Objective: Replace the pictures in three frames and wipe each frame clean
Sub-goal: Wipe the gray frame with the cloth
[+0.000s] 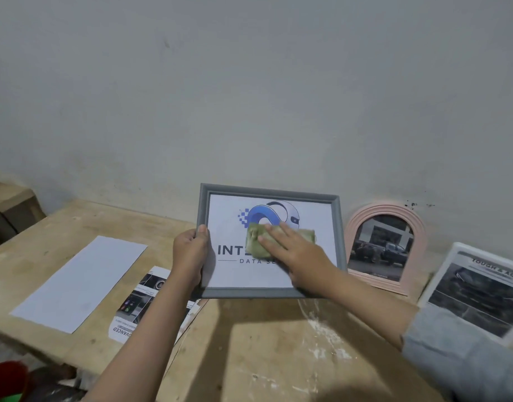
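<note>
A grey picture frame (pixel 341 227) with a white logo print is held tilted above the wooden table (pixel 249 343). My left hand (pixel 190 253) grips its left edge, thumb on the front. My right hand (pixel 296 250) lies flat on the glass, pressing a folded green cloth (pixel 254 239) against the middle of the picture. A pink arched frame (pixel 354 227) with a dark car photo leans on the wall to the right. A white frame (pixel 441 274) with a car brochure page leans at the far right.
A blank white sheet (pixel 81 282) lies on the table's left part. A printed brochure page (pixel 139 303) lies beside it, partly under my left forearm. The grey wall (pixel 249 97) stands right behind the table. A red object (pixel 6 378) sits at the bottom left.
</note>
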{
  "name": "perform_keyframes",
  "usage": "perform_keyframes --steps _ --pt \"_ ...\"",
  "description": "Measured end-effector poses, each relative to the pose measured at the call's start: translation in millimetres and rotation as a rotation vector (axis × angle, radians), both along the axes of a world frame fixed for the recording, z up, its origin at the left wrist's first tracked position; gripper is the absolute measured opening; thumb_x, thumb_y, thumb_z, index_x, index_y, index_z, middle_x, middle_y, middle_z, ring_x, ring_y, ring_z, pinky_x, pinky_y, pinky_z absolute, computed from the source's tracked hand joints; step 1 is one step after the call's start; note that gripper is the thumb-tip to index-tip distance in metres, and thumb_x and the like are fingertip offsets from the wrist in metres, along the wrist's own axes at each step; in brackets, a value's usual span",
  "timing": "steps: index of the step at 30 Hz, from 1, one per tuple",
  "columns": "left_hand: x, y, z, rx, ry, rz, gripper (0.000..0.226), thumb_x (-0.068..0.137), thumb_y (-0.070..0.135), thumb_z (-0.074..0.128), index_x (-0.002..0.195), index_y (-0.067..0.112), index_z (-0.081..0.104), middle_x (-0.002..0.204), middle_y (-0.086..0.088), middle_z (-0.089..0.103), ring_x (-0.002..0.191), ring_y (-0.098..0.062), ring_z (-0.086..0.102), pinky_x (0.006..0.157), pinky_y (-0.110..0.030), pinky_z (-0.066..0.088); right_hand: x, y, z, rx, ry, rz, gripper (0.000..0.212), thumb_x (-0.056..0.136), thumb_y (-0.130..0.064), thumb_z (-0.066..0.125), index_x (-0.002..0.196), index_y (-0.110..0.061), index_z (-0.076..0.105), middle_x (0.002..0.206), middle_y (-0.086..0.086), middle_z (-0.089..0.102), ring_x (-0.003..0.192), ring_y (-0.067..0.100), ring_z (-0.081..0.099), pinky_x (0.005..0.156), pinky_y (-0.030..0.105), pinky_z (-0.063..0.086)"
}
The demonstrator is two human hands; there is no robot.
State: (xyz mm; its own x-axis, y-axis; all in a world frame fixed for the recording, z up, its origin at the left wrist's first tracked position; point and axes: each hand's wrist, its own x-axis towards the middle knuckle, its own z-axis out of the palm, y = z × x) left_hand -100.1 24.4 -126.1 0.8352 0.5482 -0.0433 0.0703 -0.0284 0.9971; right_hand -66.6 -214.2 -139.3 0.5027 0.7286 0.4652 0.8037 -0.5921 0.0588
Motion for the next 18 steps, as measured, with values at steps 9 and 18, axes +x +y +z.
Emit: perform_keyframes --steps 9,18 --pt "1.4 1.0 -4.8 0.088 0.012 0.066 0.023 0.097 0.025 0.047 0.079 0.011 0.049 0.077 -0.007 0.039 0.074 -0.017 0.035 0.063 -0.030 0.028 -43.7 -20.5 -21.2 -0.089 0.504 0.138 0.077 0.069 0.007 0.043 0.135 -0.031 0.047 0.147 -0.005 0.041 0.128 0.023 0.047 0.090 0.040 0.049" --pt "-0.7 -8.3 -1.8 0.202 0.005 0.002 0.032 0.097 0.024 0.046 0.068 0.010 0.041 0.069 -0.009 0.034 0.067 -0.017 0.032 0.062 -0.032 0.025 18.3 -15.1 56.5 0.273 0.374 0.001 0.066 0.069 0.000 0.037 0.128 -0.021 0.058 0.137 0.004 0.053 0.121 0.026 0.054 0.092 0.041 0.050"
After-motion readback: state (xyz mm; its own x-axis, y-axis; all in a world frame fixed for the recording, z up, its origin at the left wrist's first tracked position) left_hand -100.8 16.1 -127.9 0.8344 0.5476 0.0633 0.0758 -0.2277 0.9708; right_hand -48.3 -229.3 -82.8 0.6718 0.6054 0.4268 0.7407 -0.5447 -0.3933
